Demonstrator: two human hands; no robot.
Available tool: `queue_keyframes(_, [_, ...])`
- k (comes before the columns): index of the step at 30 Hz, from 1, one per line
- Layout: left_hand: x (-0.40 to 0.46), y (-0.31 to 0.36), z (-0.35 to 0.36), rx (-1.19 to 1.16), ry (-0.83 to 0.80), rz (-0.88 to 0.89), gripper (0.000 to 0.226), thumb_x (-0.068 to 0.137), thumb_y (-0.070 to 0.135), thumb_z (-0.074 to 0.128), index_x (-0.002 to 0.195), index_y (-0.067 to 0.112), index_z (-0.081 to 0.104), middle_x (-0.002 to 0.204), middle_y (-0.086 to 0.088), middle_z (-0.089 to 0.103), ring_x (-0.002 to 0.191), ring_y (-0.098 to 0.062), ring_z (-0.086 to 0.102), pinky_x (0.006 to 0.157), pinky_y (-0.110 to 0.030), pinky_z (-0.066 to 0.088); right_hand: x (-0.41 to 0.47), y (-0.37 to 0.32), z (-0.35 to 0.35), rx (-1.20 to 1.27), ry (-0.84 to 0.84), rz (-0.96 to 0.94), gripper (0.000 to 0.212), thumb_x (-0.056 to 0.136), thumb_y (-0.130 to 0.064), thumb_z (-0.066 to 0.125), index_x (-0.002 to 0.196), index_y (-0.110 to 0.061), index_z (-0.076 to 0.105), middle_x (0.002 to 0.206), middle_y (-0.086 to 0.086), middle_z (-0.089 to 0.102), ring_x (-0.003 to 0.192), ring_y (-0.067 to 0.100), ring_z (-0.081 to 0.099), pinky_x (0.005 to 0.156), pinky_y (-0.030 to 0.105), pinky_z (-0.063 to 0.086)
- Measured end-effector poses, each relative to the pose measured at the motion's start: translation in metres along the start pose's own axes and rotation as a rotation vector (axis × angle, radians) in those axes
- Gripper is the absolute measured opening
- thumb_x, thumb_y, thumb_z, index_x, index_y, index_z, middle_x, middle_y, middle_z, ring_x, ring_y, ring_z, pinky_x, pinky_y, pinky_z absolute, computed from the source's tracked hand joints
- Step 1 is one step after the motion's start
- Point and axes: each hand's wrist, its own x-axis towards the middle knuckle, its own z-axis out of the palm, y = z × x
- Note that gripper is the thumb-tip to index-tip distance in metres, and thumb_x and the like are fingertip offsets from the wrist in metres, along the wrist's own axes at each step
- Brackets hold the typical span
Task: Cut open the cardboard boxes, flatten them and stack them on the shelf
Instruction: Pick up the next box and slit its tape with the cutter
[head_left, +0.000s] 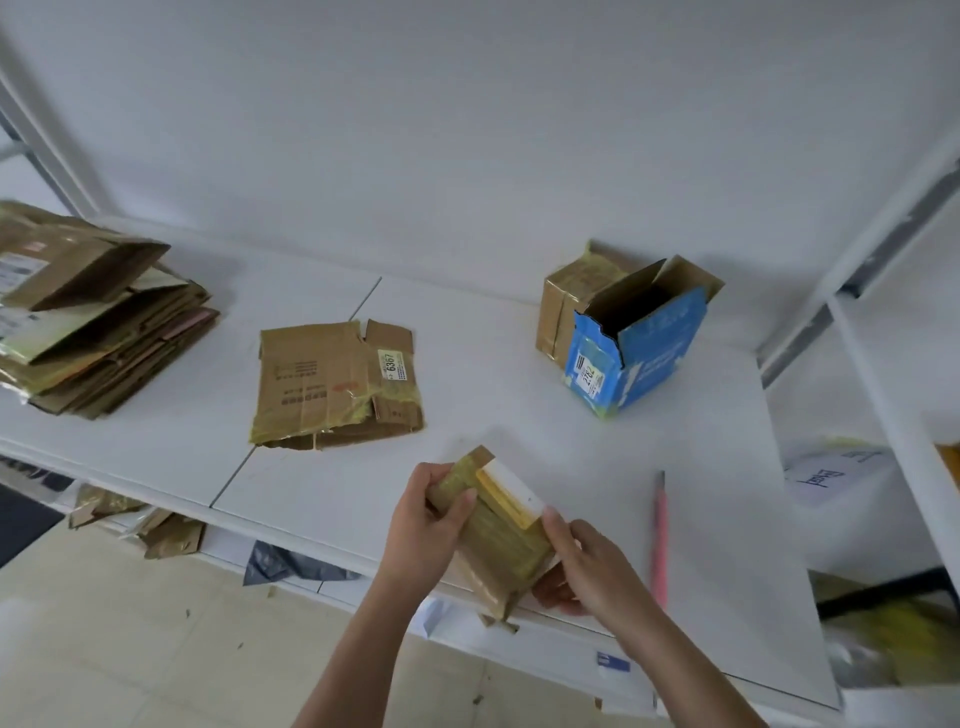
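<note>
A: Where's the small taped box (493, 525)?
B: Above the shelf (519, 374) front edge, left hand (423, 525) and right hand (582, 566) fingers curled round its ends.
A: Around it?
B: Pink utility knife (660, 540) just right; flattened box (337, 384) beyond-left; blue box (636, 345) beyond-right; flattened stack (98, 312) far left.

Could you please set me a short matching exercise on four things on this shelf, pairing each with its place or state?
Things:
1. blue box
2. pink cutter
3. small taped box
4. pile of flattened boxes

Places or states:
A. at the far left of the shelf
B. held in both hands at the front edge
C. lying alone to the right of the hands
D. standing with its top open

Pairs: 1-D, 2-C, 3-B, 4-A
</note>
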Motion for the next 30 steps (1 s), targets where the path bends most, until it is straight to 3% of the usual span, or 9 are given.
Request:
queue_keyframes(2, [0.000,-0.004,0.000,0.023,0.012,0.018,0.014,0.093,0.015,0.066,0.101,0.024,0.060,0.091,0.006,0.066,0.071,0.005,0.057,0.062,-0.008,0.044,0.005,0.008,-0.022,-0.115,0.163,-0.095,0.042,0.100,-0.052,0.038,0.101,-0.017,0.062,0.074,0.007,0.074,0.072,0.021,0.072,0.072,0.037,0.058])
queue_keyframes(4, [0.001,-0.006,0.001,0.026,0.021,0.032,0.014,0.093,0.017,0.067,0.101,0.026,0.061,0.090,0.007,0.066,0.070,0.004,0.056,0.062,-0.009,0.044,0.015,0.022,-0.056,-0.447,0.345,-0.100,0.027,0.104,-0.033,0.037,0.121,-0.028,0.058,0.098,0.006,0.073,0.091,0.025,0.068,0.084,0.036,0.053])
queue_keyframes(8, [0.001,-0.008,0.004,0.016,0.039,0.032,0.015,0.093,0.020,0.066,0.104,0.028,0.061,0.092,0.008,0.066,0.072,0.002,0.055,0.073,-0.020,0.048,0.029,0.050,-0.096,-1.210,0.337,-0.089,0.054,0.103,-0.021,0.030,0.151,-0.044,0.019,0.122,-0.003,0.047,0.107,0.014,0.060,0.082,0.028,0.048])
queue_keyframes(13, [-0.001,-0.007,0.005,0.004,0.052,0.022,0.016,0.093,0.021,0.066,0.107,0.028,0.061,0.097,0.008,0.066,0.082,-0.006,0.057,0.074,-0.020,0.048,0.048,0.046,-0.101,-1.479,0.259,-0.304,0.028,0.101,-0.030,0.039,0.124,-0.033,0.053,0.119,-0.009,0.053,0.108,0.009,0.059,0.079,0.027,0.050])
queue_keyframes(15, [-0.001,-0.008,0.004,-0.004,0.046,0.022,0.016,0.094,0.021,0.065,0.108,0.028,0.061,0.098,0.006,0.066,0.080,-0.002,0.057,0.071,-0.015,0.047,0.049,0.034,-0.098,-1.316,0.320,-0.383,0.019,0.098,-0.029,0.046,0.114,-0.030,0.056,0.110,-0.008,0.056,0.099,0.010,0.061,0.070,0.029,0.047])
queue_keyframes(19, [-0.001,-0.008,0.005,-0.042,0.055,0.016,0.016,0.094,0.020,0.065,0.109,0.025,0.061,0.097,0.005,0.065,0.072,0.009,0.056,0.063,-0.007,0.045,0.037,-0.005,-0.071,-0.410,0.521,-0.673,0.018,0.089,-0.012,0.064,0.082,-0.016,0.048,0.069,-0.005,0.059,0.059,0.017,0.056,0.050,0.033,0.041])
queue_keyframes(22, [-0.001,-0.008,0.007,-0.040,0.067,0.006,0.018,0.094,0.022,0.066,0.110,0.021,0.058,0.095,0.004,0.063,0.069,0.012,0.055,0.060,-0.006,0.044,0.026,-0.043,-0.032,0.090,0.232,-0.753,0.012,0.093,-0.008,0.063,0.088,-0.011,0.052,0.068,0.003,0.063,0.060,0.015,0.062,0.055,0.027,0.054])
queue_keyframes(25, [-0.002,-0.008,0.007,-0.040,0.099,0.005,0.023,0.092,0.024,0.068,0.108,0.015,0.054,0.088,0.001,0.060,0.062,0.010,0.053,0.058,-0.009,0.044,0.024,-0.055,0.008,0.307,-0.093,-0.695,0.010,0.098,-0.006,0.055,0.105,-0.009,0.062,0.086,0.007,0.069,0.086,0.023,0.069,0.082,0.034,0.059])
queue_keyframes(30, [-0.005,-0.008,0.011,-0.134,0.169,-0.035,0.016,0.091,0.028,0.070,0.100,0.019,0.060,0.085,0.003,0.067,0.069,-0.001,0.059,0.061,-0.014,0.048,0.031,-0.045,0.031,0.233,-0.078,-0.686,0.003,0.094,-0.011,0.064,0.093,-0.012,0.066,0.091,0.000,0.072,0.088,0.016,0.071,0.073,0.028,0.058])
